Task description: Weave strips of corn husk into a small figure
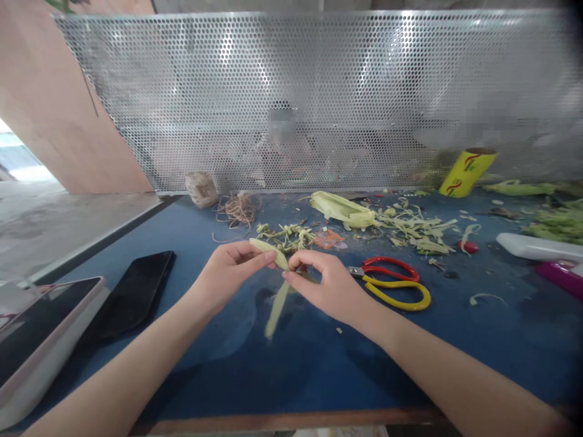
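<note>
My left hand (234, 270) pinches a pale green strip of corn husk (269, 247) between thumb and fingers, over the middle of the table. The fingers of my right hand (328, 284) are closed on the lower end of the same husk, thumb against fingertips. A narrow tail of husk (276, 312) hangs down below my hands. Just beyond them lies a small pile of knotted husk pieces (291, 237). Scissors with one red and one yellow handle (396, 282) rest beside my right hand, their blades mostly hidden behind it.
On the blue table (218, 376), a black phone (136, 291) and a light-edged device (45, 331) lie left. Twine (237, 209), a husk bundle (341, 209) and husk scraps (419, 230) sit farther back. A yellow roll (468, 173) stands before the perforated metal screen (319, 79).
</note>
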The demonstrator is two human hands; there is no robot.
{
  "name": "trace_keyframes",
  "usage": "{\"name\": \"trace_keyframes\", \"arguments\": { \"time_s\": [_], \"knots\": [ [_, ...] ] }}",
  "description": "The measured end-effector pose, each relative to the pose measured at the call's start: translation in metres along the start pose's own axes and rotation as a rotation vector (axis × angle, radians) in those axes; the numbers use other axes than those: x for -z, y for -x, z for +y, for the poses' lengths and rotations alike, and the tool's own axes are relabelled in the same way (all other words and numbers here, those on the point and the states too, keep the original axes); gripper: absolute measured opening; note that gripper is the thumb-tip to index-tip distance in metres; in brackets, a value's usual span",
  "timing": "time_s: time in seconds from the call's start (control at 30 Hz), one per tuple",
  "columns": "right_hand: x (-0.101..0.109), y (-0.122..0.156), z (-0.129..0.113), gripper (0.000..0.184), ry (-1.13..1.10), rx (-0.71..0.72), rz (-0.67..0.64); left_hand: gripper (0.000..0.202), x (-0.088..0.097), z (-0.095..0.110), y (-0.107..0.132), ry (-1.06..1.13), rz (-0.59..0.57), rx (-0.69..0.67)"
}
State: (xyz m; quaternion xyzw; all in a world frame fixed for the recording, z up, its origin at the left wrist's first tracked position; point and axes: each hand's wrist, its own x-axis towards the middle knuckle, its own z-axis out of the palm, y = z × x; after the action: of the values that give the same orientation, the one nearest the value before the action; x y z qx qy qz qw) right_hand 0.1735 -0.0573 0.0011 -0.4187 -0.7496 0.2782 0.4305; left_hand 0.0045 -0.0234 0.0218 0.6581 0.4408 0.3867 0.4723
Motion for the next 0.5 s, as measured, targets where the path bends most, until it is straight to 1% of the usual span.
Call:
{"name": "trace_keyframes", "arguments": {
  "time_s": [0.07,0.13,0.2,0.23,0.27,0.3,0.37,0.4,0.43,0.5],
  "knots": [
    [0.0,0.0,0.0,0.012,-0.017,-0.018,-0.008,0.016,0.002,0.002,0.0,-0.043,0.081,-0.043],
    [0.0,0.0,0.0,0.015,-0.02,-0.035,-0.024,0.016,0.004,0.005,0.0,-0.063,0.148,-0.071],
    [0.0,0.0,0.0,0.017,-0.002,-0.041,-0.028,0.016,0.004,0.007,0.0,-0.066,0.181,-0.084],
    [-0.001,0.001,0.0,0.017,0.019,-0.035,-0.022,0.016,0.003,0.007,0.0,-0.067,0.17,-0.082],
    [-0.001,0.001,0.001,0.015,0.047,-0.021,-0.008,0.016,0.002,0.006,0.0,-0.067,0.133,-0.074],
    [-0.002,0.001,0.002,0.012,0.08,0.002,0.008,0.017,0.0,0.004,0.0,-0.06,0.07,-0.063],
    [-0.002,0.001,0.005,0.003,0.144,0.06,0.029,0.021,-0.005,-0.001,0.001,-0.037,-0.106,-0.044],
    [-0.002,0.001,0.006,0.002,0.178,0.086,0.034,0.025,-0.008,-0.004,0.001,-0.025,-0.192,-0.039],
    [-0.002,0.001,0.007,0.006,0.214,0.105,0.036,0.028,-0.009,-0.007,0.002,-0.021,-0.259,-0.035],
    [0.0,0.0,0.007,0.011,0.278,0.119,0.027,0.028,-0.011,-0.012,0.003,-0.026,-0.317,-0.009]
  ]
}}
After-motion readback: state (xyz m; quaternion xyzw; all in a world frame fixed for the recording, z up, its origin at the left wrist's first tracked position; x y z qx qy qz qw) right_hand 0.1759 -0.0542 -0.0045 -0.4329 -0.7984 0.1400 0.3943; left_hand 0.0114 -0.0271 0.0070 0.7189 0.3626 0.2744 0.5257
